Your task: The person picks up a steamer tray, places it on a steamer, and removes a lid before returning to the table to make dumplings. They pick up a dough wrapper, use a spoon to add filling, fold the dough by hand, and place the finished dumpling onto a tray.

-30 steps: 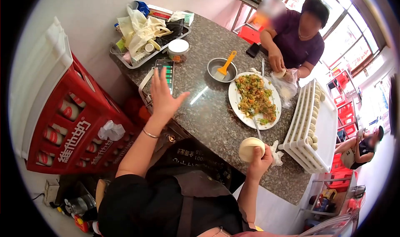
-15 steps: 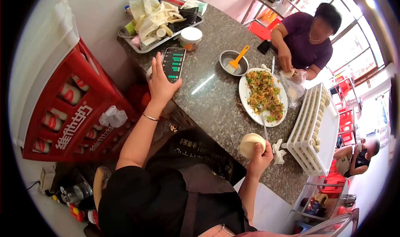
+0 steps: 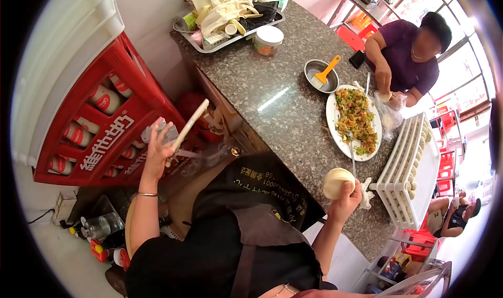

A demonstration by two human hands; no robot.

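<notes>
Speckled tabletop, phone edge-on in left hand, long axis slanting up rightward

Phone at left centre, edge-on, screen hidden, dough rounds right of centre, count uncertain, fingers of right hand partly behind them, metal utensil, head buried in filling, apron lettering partly illegible, pale bags cut by top edge

Red crate: white "維他奶" with ®; lettering repeats on the next face, partly hidden. Bottles inside: red labels, white lettering, too small to read. Black apron: yellowish Chinese characters, "全国配送" plus digits incl. "0001"; remainder blurred.
</notes>
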